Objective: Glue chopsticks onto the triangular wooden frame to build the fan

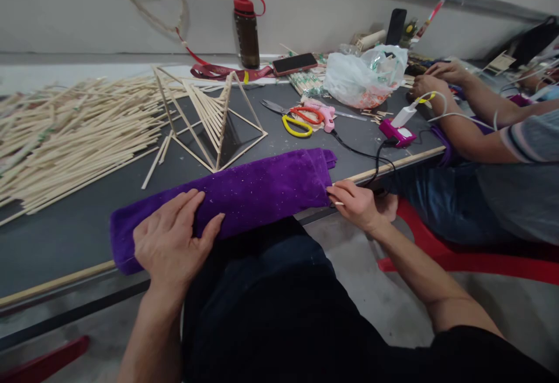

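A folded purple cloth (262, 188) lies along the table's front edge, its lower side hanging over. My left hand (172, 234) rests on its left part, fingers and thumb spread flat. At the cloth's right end, my right hand (356, 202) has its fingers bent together, gripping a small pale stick (337, 203), with fingertips touching the cloth's edge. Behind the cloth stands a frame of thin wooden sticks (213, 121) with a fan of slanted sticks inside.
Loose sticks (87, 144) cover the left of the table (52, 243). Scissors (297, 126), a pink glue gun (324, 116), a plastic bag (364, 77), a bottle (247, 34) and a magenta power adapter (396, 133) stand behind. A person's arms (463, 115) are at right.
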Action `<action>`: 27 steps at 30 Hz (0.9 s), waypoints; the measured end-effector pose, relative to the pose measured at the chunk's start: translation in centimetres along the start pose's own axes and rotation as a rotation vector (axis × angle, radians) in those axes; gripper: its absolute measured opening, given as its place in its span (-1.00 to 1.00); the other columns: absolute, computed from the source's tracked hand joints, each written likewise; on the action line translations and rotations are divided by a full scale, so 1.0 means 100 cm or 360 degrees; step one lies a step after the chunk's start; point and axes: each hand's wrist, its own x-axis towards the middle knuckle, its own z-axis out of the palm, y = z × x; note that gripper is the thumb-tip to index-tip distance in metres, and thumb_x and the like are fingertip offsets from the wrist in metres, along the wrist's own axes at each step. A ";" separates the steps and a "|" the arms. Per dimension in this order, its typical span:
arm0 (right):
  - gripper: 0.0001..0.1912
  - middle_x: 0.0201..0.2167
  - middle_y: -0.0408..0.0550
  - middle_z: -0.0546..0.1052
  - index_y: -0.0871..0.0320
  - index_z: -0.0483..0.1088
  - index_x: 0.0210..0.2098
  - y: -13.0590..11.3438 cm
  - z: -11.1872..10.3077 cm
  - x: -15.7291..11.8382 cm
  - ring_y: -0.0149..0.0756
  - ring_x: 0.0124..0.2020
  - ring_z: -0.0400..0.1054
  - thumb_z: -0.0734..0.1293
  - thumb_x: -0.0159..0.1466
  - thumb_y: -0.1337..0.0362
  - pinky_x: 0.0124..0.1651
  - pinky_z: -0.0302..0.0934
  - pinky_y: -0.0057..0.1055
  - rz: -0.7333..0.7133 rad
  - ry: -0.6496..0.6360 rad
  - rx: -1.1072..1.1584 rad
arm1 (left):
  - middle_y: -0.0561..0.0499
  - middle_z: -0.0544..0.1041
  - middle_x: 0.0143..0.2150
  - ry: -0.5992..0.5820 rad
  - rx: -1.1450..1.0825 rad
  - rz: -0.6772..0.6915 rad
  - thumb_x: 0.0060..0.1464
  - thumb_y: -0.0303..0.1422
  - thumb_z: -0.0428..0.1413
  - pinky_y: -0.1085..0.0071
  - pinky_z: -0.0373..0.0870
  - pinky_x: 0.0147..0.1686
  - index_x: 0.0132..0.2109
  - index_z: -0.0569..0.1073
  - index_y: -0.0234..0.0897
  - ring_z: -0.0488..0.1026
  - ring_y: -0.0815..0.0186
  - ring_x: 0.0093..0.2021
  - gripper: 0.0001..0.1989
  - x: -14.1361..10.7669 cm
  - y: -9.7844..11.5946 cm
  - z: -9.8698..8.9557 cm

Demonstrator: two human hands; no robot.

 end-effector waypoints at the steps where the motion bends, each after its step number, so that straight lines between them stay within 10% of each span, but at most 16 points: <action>1: -0.77 -0.18 0.05 0.55 0.15 0.48 -0.11 0.000 0.002 0.001 -0.31 -0.19 0.46 0.21 0.32 0.34 -0.15 0.33 -0.41 -0.0009 0.0011 -0.0008 | -0.14 0.50 0.12 -0.0003 -0.0001 -0.0003 0.07 -0.20 0.19 0.06 0.28 0.01 0.19 0.37 -0.10 0.45 -0.04 0.07 -0.48 0.000 0.000 0.000; 7: -0.83 -0.25 0.03 0.53 0.17 0.41 -0.22 0.010 -0.001 0.000 -0.30 -0.21 0.44 0.21 0.27 0.40 -0.20 0.30 -0.41 0.0071 0.0032 0.0096 | -0.13 0.49 0.13 -0.0001 -0.0007 -0.0019 0.08 -0.20 0.19 0.06 0.27 0.01 0.21 0.35 -0.09 0.44 -0.05 0.08 -0.46 -0.002 0.000 -0.001; 16: -0.92 -0.44 -0.09 0.47 0.12 0.37 -0.34 0.047 -0.017 -0.014 -0.28 -0.42 0.36 0.25 0.24 0.28 -0.28 0.26 -0.35 0.0960 0.0532 0.0066 | -0.12 0.50 0.11 0.0012 0.0010 -0.0010 0.09 -0.19 0.18 0.07 0.29 -0.01 0.19 0.37 -0.09 0.45 -0.04 0.05 -0.49 -0.001 0.001 -0.001; 22: -0.86 -0.34 -0.06 0.52 0.12 0.41 -0.32 0.000 -0.026 0.017 -0.33 -0.28 0.42 0.22 0.31 0.31 -0.18 0.29 -0.39 0.0238 0.0016 0.0559 | -0.13 0.50 0.12 -0.0004 0.0011 0.0004 0.09 -0.19 0.18 0.07 0.29 -0.01 0.19 0.37 -0.11 0.45 -0.04 0.06 -0.49 0.000 0.000 -0.002; 27: -0.78 -0.20 0.01 0.51 0.16 0.43 -0.14 -0.017 -0.012 0.028 -0.36 -0.27 0.41 0.17 0.34 0.36 -0.25 0.24 -0.45 -0.0155 -0.0313 0.0173 | -0.13 0.51 0.10 0.0026 0.0005 0.0008 0.08 -0.20 0.19 0.08 0.29 -0.01 0.19 0.37 -0.10 0.46 -0.04 0.05 -0.48 -0.001 0.000 0.000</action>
